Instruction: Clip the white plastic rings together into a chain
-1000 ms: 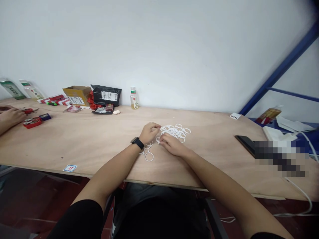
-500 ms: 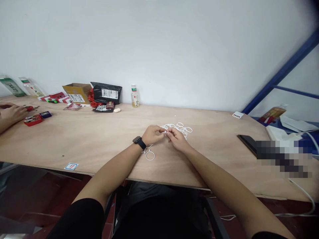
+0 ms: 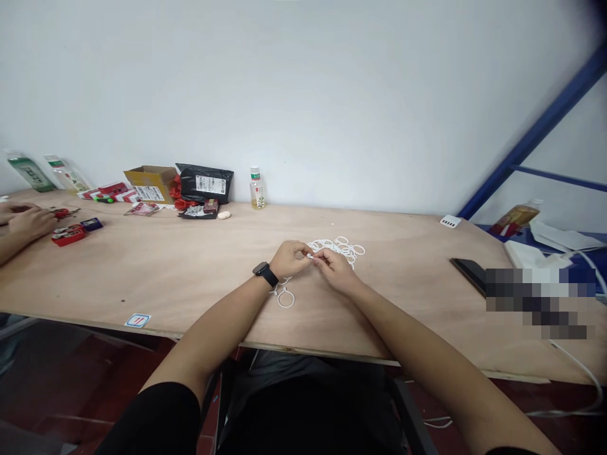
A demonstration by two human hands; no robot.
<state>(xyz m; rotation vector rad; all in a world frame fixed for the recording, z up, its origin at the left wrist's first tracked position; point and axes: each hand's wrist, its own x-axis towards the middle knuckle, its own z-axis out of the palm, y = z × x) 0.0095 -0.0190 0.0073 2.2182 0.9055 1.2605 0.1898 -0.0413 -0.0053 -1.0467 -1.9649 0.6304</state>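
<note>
My left hand [image 3: 290,258], with a black watch on its wrist, is closed in a pinch at the middle of the table. Its fingertips meet those of my right hand [image 3: 334,268], also pinching. Between them shows a small white part of a plastic ring [image 3: 310,256]; the fingers hide most of it. Just beyond my hands lies a pile of white plastic rings [image 3: 342,248], thin hoops that look like curtain rings. One more white ring [image 3: 286,306] with a small tab lies nearer me, below my left wrist, and others beside it are partly covered.
On the wooden table [image 3: 190,265], a bottle [image 3: 257,189], a black parcel bag [image 3: 207,183] and a cardboard box [image 3: 150,183] stand along the wall. Another person's hands [image 3: 31,221] are at far left near a red tray [image 3: 69,234]. A phone [image 3: 467,275] lies right.
My fingertips have shifted slightly, and the small white part between them is now tilted a little lower. The view has tipped slightly. The pile and the loose rings lie as before.
</note>
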